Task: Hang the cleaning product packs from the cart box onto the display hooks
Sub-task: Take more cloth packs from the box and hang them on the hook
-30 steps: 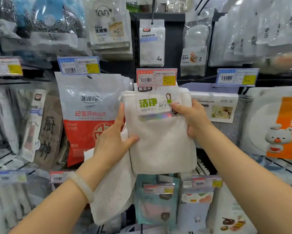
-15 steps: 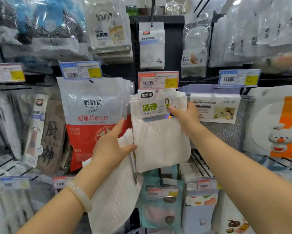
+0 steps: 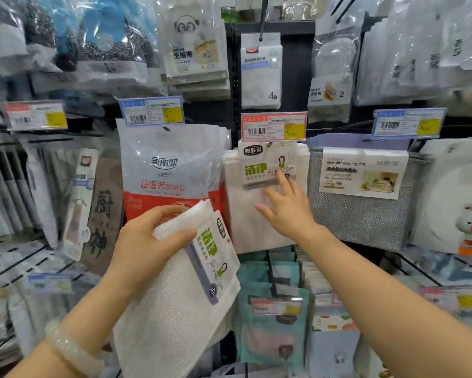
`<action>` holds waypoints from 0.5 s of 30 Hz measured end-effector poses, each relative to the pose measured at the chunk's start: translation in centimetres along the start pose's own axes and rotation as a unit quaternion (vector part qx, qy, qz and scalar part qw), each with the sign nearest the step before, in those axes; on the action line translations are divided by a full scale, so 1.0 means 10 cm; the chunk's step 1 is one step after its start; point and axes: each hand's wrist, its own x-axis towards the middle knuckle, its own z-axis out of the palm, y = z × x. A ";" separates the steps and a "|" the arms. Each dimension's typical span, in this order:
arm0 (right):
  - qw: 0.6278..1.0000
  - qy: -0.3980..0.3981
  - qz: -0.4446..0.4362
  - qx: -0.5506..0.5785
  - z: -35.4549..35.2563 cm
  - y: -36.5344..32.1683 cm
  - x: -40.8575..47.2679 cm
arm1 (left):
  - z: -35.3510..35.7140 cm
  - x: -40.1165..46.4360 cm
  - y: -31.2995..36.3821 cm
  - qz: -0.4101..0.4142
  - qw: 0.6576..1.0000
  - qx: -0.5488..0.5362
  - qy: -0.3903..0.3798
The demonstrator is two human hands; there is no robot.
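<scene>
A white cloth pack with a green-lettered label hangs on a display hook under a red price tag, in front of more packs of the same kind. My right hand is spread open in front of it, fingertips at its label. My left hand grips the top corner of another white cloth pack, tilted, below and left of the hung one. The cart box is out of view.
A red and white steel-wool bag hangs just left of the hook. A grey dishwashing cloth pack hangs on the right. Teal packs hang below. More packs and price tags crowd the rows above and beside.
My right hand has let go of the pack, which now hangs on the hook, and has opened. My left hand has lifted the second pack up and turned its label into view.
</scene>
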 end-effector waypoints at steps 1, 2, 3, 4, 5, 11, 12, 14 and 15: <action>0.999 -0.017 0.005 0.027 -0.02 -0.04 0.00 | 0.01 0.00 0.02 0.005 1.000 -0.011 0.001; 0.998 -0.022 0.010 0.064 -0.07 -0.09 -0.02 | 0.03 0.00 0.04 0.008 1.000 -0.024 0.003; 0.993 -0.013 0.017 0.119 -0.12 -0.13 -0.04 | 0.06 0.01 0.06 0.012 0.999 -0.042 0.006; 0.981 -0.002 0.024 0.191 -0.17 -0.16 -0.08 | 0.09 0.01 0.07 0.016 0.998 -0.063 0.013; 0.963 0.004 0.028 0.268 -0.23 -0.19 -0.14 | 0.14 0.01 0.09 0.021 0.996 -0.080 0.025; 0.879 -0.109 0.080 0.458 -0.44 0.05 -0.46 | 0.66 0.07 0.17 -0.005 0.968 -0.208 0.141; 0.880 -0.115 0.101 0.449 -0.45 0.13 -0.48 | 0.76 0.06 0.19 -0.011 0.962 -0.227 0.154; 0.882 -0.109 0.155 0.431 -0.49 0.30 -0.49 | 0.94 0.02 0.24 -0.022 0.949 -0.267 0.169; 0.881 -0.104 0.181 0.424 -0.52 0.36 -0.50 | 1.02 0.01 0.25 -0.028 0.941 -0.285 0.178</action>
